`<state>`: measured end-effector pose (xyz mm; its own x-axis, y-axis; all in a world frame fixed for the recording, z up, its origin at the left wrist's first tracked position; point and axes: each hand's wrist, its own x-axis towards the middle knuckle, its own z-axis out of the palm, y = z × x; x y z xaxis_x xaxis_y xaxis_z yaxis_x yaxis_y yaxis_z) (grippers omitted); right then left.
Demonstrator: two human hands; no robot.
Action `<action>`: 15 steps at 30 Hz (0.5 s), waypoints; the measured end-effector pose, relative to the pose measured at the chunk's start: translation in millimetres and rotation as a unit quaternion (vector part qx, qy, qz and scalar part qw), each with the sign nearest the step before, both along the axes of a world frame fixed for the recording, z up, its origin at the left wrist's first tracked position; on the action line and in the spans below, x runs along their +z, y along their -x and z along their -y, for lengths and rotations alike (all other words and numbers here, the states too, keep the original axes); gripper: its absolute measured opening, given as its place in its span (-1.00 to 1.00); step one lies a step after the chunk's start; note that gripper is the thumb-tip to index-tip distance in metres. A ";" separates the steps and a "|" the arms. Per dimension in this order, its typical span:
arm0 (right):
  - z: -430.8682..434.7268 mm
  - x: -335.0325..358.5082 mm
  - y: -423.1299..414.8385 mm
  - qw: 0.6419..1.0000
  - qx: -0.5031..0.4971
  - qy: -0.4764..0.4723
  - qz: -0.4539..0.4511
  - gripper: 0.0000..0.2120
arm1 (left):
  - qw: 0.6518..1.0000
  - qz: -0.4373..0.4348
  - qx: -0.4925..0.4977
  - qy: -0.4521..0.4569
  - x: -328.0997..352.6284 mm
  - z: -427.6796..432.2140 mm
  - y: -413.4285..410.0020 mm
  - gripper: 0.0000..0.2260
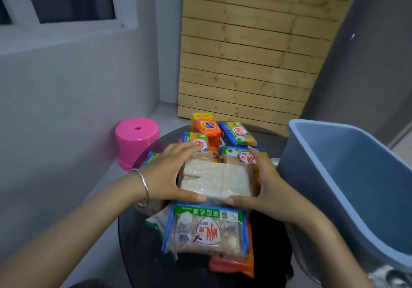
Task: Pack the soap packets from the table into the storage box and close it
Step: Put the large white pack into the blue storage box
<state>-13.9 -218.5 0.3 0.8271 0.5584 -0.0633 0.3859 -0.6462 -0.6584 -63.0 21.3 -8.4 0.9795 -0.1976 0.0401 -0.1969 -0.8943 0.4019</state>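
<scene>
Nearest, on round dark glass desk [138,238]: blue-edged soap packet [206,229], green strip of Chinese characters. Beyond, left hand [166,174] and right hand [265,185], fingers clasped around clear-wrapped pale soap bundle [214,179]. Farther back, orange Tide packet [206,127] among several blue-yellow packets. Right: open blue storage box [347,176]. Left: pink stool [137,140] on grey floor, wooden slats behind.

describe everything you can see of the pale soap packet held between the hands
The pale soap packet is a clear, shiny wrap over cream-coloured bars, with a seam down the middle. It lies flat above other packets on the round dark table. The left hand and right hand grip its two sides, thumbs on the near edge.
</scene>
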 end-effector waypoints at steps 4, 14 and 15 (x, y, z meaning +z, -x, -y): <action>6.1 4.5 12.3 0.999 0.029 0.036 0.023 -0.13 | 0.999 -0.025 0.015 -0.029 4.9 -0.9 5.7 -0.07; -26.5 24.8 -10.9 0.975 0.091 0.202 0.010 -0.10 | 0.995 -0.086 0.003 -0.046 17.4 10.5 -9.7 -0.21; -28.4 27.9 -10.4 0.973 0.091 0.210 0.008 -0.12 | 0.994 -0.090 0.001 -0.057 18.2 11.1 -12.3 -0.21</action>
<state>-3.5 -190.1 28.3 0.7198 0.6231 -0.3061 0.5265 -0.7774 -0.3442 -50.7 10.2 9.9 0.9692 -0.1886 -0.1584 -0.1290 -0.9366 0.3258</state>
